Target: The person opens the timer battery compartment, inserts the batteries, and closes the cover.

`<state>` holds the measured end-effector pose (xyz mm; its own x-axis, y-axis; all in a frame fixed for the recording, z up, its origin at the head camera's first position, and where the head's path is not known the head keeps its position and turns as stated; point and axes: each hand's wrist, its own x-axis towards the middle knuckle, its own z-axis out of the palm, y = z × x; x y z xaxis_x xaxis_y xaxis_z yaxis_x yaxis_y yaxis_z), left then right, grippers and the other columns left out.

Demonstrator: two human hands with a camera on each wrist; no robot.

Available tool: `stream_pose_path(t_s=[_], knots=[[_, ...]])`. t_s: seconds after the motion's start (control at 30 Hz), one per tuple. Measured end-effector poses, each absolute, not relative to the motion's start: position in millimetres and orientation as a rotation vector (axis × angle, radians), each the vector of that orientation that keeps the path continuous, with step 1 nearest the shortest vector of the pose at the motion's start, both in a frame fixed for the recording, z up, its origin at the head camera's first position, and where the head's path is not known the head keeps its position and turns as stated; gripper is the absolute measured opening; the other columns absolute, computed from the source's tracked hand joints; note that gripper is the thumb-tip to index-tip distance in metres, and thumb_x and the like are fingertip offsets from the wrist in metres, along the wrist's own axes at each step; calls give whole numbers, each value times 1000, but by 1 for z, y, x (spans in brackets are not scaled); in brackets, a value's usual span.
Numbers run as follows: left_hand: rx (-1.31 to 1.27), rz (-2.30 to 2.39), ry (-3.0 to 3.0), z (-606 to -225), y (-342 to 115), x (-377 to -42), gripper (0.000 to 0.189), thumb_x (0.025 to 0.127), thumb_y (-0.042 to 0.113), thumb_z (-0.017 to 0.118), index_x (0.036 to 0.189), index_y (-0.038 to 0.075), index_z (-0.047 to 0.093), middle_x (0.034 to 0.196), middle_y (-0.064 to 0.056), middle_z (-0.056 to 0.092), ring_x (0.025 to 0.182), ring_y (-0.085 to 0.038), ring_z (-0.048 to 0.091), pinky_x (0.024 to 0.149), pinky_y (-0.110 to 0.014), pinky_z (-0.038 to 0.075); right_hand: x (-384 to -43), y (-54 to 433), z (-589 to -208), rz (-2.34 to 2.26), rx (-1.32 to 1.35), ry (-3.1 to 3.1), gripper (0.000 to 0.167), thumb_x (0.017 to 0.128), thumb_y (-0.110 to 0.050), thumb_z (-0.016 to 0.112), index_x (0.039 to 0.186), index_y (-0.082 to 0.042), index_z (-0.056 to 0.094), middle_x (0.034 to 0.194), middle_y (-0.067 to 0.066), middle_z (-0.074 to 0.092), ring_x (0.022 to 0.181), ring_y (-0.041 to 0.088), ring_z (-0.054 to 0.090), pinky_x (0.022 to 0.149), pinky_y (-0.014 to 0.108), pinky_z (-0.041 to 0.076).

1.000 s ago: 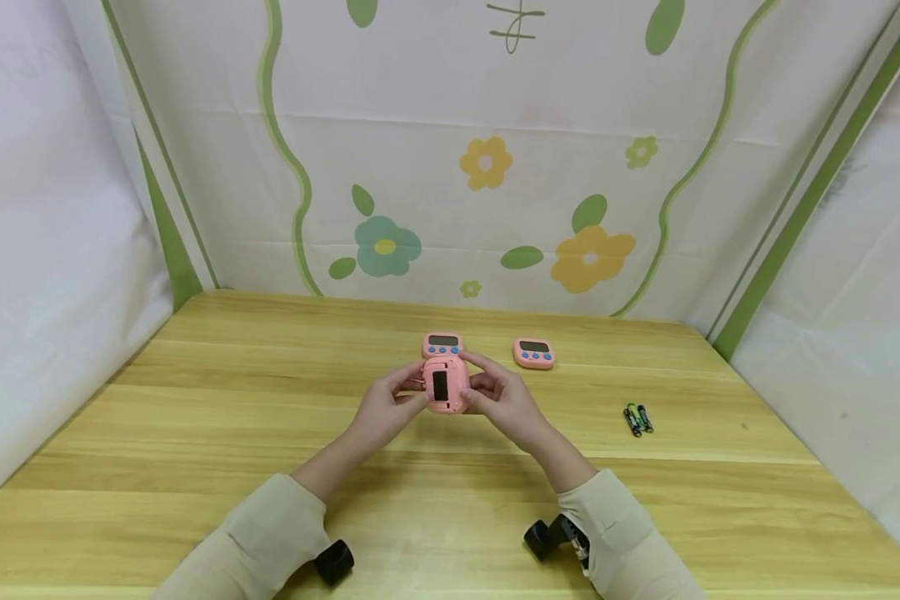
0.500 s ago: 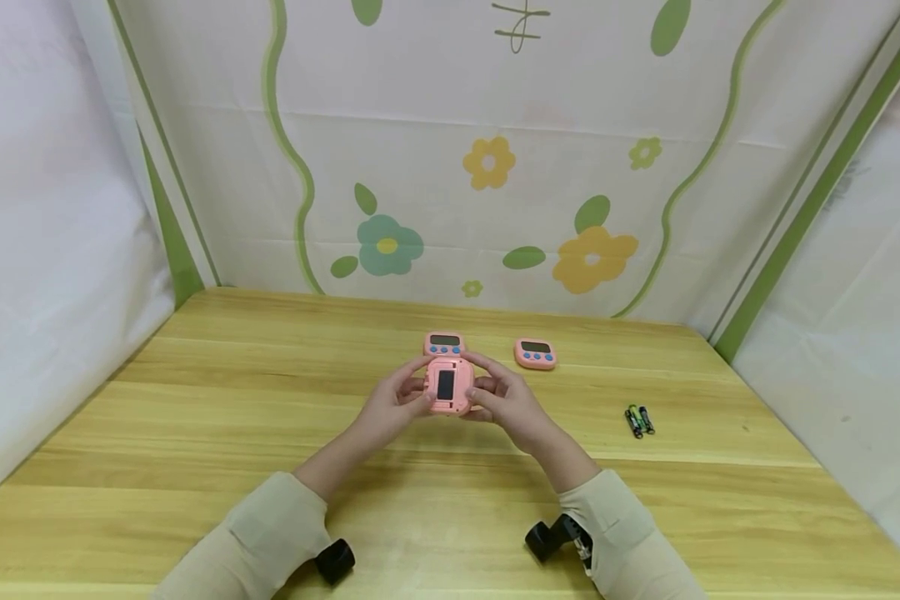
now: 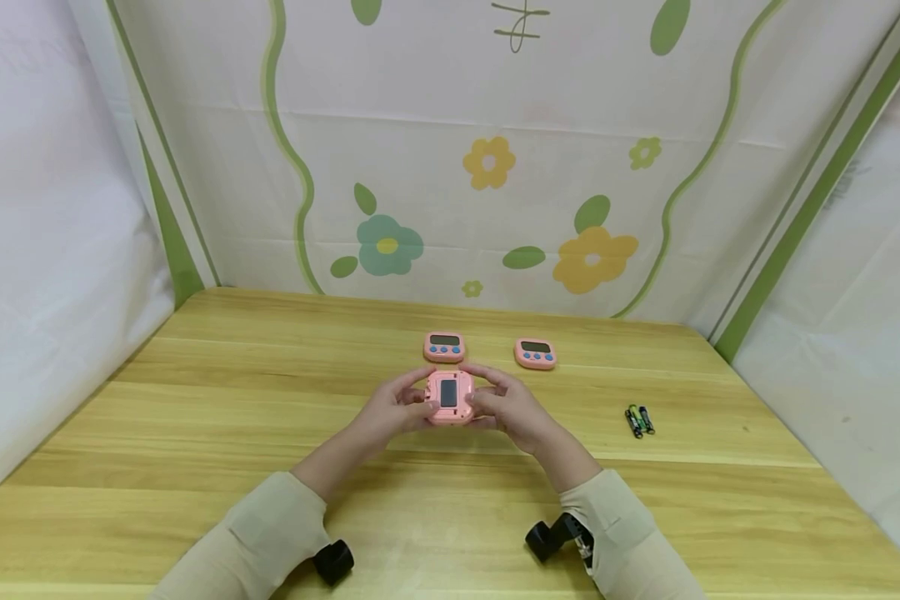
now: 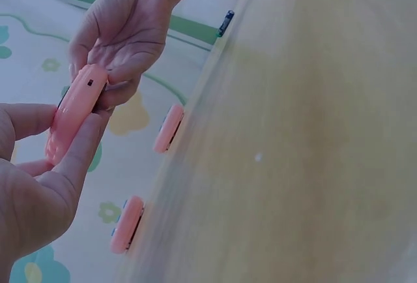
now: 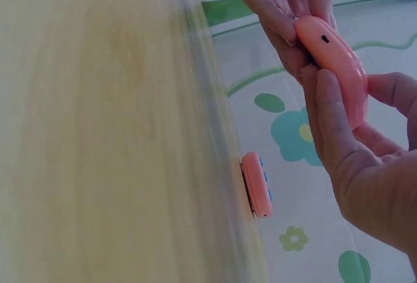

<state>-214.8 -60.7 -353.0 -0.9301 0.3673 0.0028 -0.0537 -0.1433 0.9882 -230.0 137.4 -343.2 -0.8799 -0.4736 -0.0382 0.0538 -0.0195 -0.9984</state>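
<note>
Both hands hold up a pink digital timer [image 3: 450, 397], its back with a dark rectangular patch facing me in the head view. My left hand [image 3: 392, 406] pinches its left side between thumb and fingers. On its right side, my right hand [image 3: 507, 406] grips the edge the same way. Seen edge-on in the left wrist view, the held timer [image 4: 77, 110] shows a small dark slot. In the right wrist view, the same timer [image 5: 335, 68] sits between the fingertips of both hands.
Two more pink timers with blue buttons lie face up beyond the hands, a left timer [image 3: 444, 347] and a right timer [image 3: 535, 354]. Several small batteries [image 3: 639, 420] lie together at the right on the wooden table [image 3: 195, 467]. A flower-patterned cloth [image 3: 420, 167] hangs behind the table.
Both hands have lowered the timer slightly toward me, uncovering more of the left timer behind it. The held timer's back has turned to face the head camera more squarely.
</note>
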Motion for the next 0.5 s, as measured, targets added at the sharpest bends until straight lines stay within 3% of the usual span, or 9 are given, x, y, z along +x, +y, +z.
stream_pose_path(t_s=[0.23, 0.5], knots=[[352, 2127, 1808, -360, -62, -217, 59, 79, -6, 55, 133, 3, 31, 99, -21, 51, 82, -22, 56, 77, -35, 47, -232, 139, -348, -1936, -389, 1877, 51, 82, -2, 51, 131, -2, 34, 89, 12, 59, 73, 19, 60, 73, 43, 48], [359, 2126, 1695, -369, -64, -219, 62, 79, -5, 56, 134, 1, 27, 103, -24, 51, 84, -24, 57, 78, -36, 47, -232, 137, -356, -1962, -296, 1829, 50, 81, -5, 54, 128, -1, 38, 93, 18, 60, 68, 18, 61, 63, 32, 51]])
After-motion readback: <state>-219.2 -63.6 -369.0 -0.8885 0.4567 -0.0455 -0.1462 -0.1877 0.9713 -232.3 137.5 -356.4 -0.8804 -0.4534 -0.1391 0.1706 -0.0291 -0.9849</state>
